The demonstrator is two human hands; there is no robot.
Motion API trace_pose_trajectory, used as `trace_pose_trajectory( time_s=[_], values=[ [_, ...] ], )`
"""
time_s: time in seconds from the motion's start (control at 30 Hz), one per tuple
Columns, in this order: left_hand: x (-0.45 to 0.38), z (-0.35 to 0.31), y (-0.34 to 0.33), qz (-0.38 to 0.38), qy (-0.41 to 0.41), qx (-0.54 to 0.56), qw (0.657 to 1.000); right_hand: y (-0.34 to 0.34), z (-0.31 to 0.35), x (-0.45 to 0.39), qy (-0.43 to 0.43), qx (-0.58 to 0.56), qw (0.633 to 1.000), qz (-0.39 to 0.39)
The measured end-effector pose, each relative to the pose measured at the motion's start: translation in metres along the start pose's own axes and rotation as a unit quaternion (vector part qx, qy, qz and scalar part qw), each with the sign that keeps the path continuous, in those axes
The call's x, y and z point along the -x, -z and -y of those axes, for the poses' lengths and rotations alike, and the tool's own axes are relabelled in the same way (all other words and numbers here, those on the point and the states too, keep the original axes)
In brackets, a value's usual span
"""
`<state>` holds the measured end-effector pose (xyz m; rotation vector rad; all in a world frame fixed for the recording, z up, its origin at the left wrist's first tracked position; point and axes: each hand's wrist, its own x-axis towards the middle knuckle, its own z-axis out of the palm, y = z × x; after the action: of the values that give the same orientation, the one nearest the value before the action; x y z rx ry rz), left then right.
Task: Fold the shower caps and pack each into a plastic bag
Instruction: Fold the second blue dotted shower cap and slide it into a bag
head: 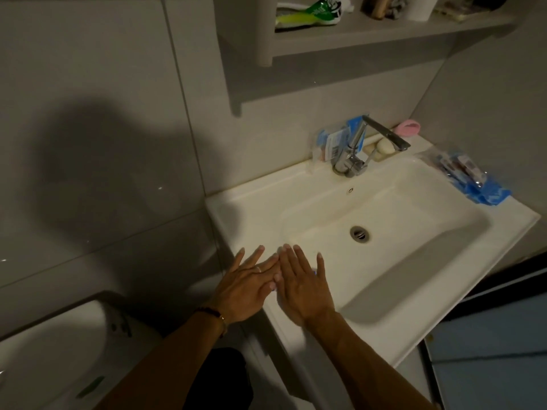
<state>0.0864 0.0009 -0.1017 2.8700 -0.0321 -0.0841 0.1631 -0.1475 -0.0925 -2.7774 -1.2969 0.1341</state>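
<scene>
Shower cap [314, 272]: only a small blue sliver shows, beside the right hand [302, 287] on the near-left rim of the sink [236, 208]; the rest lies hidden under the palms, so its fold cannot be judged. A pale scrap, possibly plastic, peeks out between the 2 hands.

Right hand: flat, palm down, fingers straight and slightly spread, pressing on the covered item; nothing is gripped.

Left hand [245, 291]: likewise flat with fingers extended, its fingertips touching the inner edge of the right hand, the heel of the hand hanging over the sink's left edge. A dark bracelet [211, 312] circles the wrist.

Packed bags: a clear plastic bag with blue contents [470, 180] lies on the right rim of the sink, well apart from the hands; another clear packet with blue contents [333, 142] stands behind the chrome tap [359, 149].

Surroundings: a drain [359, 233] in the basin; a soap bar [384, 146] and a pink item [408, 127] at the back rim; a green tube [307, 13] on the grey shelf [384, 34] above; a white toilet cistern [59, 356] at lower left.
</scene>
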Motion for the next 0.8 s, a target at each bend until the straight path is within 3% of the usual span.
trace_pose_trajectory(
  time_s=[0.33, 0.5, 0.63, 0.8],
  values=[
    [-0.003, 0.002, 0.001, 0.005, 0.021, 0.021, 1.000, 0.003, -0.052, 0.041, -0.006, 0.019, 0.997, 0.075],
    [0.000, -0.002, 0.000, -0.005, 0.021, 0.020, 1.000, 0.014, -0.023, 0.013, 0.047, 0.018, 0.998, 0.023],
    [0.000, -0.001, -0.001, -0.006, 0.026, 0.019, 0.999, 0.000, -0.011, 0.002, 0.011, 0.001, 0.998, 0.056],
    [0.001, -0.001, 0.000, 0.012, 0.041, 0.018, 0.999, 0.003, -0.051, 0.039, -0.021, -0.055, 0.991, 0.120]
  ],
)
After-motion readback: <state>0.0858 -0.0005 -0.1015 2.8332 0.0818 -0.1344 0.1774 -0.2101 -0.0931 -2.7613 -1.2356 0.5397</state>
